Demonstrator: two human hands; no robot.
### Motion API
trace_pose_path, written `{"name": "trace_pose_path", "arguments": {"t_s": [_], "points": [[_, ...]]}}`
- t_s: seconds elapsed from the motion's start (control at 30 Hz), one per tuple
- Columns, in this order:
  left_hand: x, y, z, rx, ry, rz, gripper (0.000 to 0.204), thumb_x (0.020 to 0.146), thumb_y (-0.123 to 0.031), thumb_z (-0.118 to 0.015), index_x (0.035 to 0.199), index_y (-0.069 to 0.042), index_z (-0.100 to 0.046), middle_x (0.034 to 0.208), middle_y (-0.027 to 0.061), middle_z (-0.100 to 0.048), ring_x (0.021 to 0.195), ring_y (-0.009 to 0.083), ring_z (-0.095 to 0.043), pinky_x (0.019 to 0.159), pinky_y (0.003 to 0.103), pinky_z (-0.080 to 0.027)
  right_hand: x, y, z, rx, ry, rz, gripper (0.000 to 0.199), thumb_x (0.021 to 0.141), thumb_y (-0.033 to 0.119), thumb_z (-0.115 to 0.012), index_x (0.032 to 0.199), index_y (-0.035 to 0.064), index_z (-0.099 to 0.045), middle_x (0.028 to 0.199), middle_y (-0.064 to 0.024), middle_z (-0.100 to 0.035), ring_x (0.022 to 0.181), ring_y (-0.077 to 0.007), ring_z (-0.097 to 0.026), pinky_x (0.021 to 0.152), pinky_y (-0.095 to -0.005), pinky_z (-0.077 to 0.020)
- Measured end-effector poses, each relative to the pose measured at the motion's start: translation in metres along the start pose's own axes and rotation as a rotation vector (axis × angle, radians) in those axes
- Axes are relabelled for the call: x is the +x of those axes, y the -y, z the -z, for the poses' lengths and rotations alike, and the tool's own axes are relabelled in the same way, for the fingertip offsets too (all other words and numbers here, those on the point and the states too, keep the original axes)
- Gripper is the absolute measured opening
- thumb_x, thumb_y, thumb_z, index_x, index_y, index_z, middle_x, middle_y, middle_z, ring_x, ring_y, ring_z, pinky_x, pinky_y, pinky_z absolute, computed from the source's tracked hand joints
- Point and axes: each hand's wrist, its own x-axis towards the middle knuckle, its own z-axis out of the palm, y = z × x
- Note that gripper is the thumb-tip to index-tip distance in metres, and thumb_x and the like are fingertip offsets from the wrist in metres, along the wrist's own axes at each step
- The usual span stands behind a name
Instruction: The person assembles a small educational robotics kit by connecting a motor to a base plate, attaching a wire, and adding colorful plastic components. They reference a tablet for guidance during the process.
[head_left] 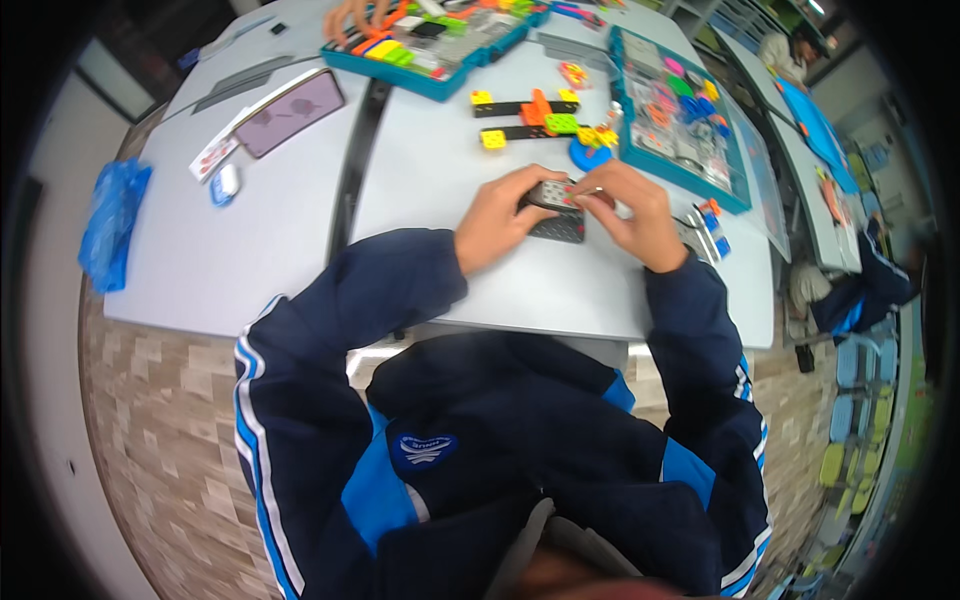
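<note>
Near the front edge of the white table, my left hand (497, 217) is closed around a small grey block with holes (552, 193). Below the block lies a black perforated plate (560, 229), partly covered by my left fingers; whether the two are joined cannot be seen. My right hand (634, 212) is pinched at the block's right side, where a bit of red shows at the fingertips. What those fingers hold is too small to make out. Just beyond my hands sits a part-built model (535, 117) of black beams with orange, green and yellow blocks, beside a blue wheel (590, 153).
Teal trays of colourful parts stand at the far middle (440, 82) and right (735, 180). Another person's hand (355, 18) reaches into the far tray. On the left are a propped tablet (290, 113), a small white-and-blue item (225, 184) and a blue plastic bag (113, 225).
</note>
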Motion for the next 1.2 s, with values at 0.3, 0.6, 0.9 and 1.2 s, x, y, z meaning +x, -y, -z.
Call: {"name": "trace_pose_path", "arguments": {"t_s": [0.3, 0.6, 0.9, 1.2], "points": [[-0.006, -0.004, 0.009, 0.340, 0.061, -0.101, 0.053, 0.081, -0.017, -0.076, 0.129, -0.007, -0.056, 0.124, 0.0130, -0.058, 0.117, 0.0297, -0.052, 0.096, 0.039, -0.045, 0.007, 0.005, -0.026, 0.301, -0.084, -0.208, 0.048, 0.072, 0.005, -0.083, 0.116, 0.0025, -0.065, 0.116, -0.0070, -0.061, 0.086, -0.0123, -0.060, 0.067, -0.0241, -0.0498], [0.034, -0.005, 0.191, 1.049, -0.355, -0.473, 0.051, 0.077, -0.030, -0.080, 0.121, -0.008, -0.063, 0.119, 0.0119, -0.065, 0.111, 0.0307, -0.059, 0.096, 0.039, -0.045, 0.001, -0.004, -0.029, 0.346, -0.126, -0.233, 0.034, 0.074, 0.001, -0.080, 0.104, -0.0003, -0.064, 0.113, -0.0078, -0.062, 0.083, -0.0116, -0.061, 0.068, -0.0250, -0.0513], [-0.037, 0.034, 0.330, 1.296, -0.316, 0.027, 0.056, 0.076, -0.030, -0.080, 0.123, -0.005, -0.063, 0.124, 0.0162, -0.064, 0.115, 0.0336, -0.060, 0.099, 0.039, -0.047, 0.002, 0.001, -0.030, 0.357, -0.124, -0.267, 0.034, 0.074, 0.003, -0.080, 0.103, -0.0004, -0.063, 0.111, -0.0075, -0.061, 0.078, -0.0109, -0.059, 0.068, -0.0242, -0.0499], [-0.039, 0.043, 0.338, 1.035, -0.368, 0.108, 0.045, 0.085, -0.018, -0.071, 0.128, -0.009, -0.061, 0.126, 0.0142, -0.064, 0.117, 0.0328, -0.058, 0.100, 0.037, -0.045, 0.002, 0.000, -0.027, 0.350, -0.119, -0.234, 0.035, 0.074, 0.004, -0.081, 0.103, 0.0004, -0.062, 0.111, -0.0081, -0.062, 0.081, -0.0127, -0.059, 0.068, -0.0252, -0.0502]]}}
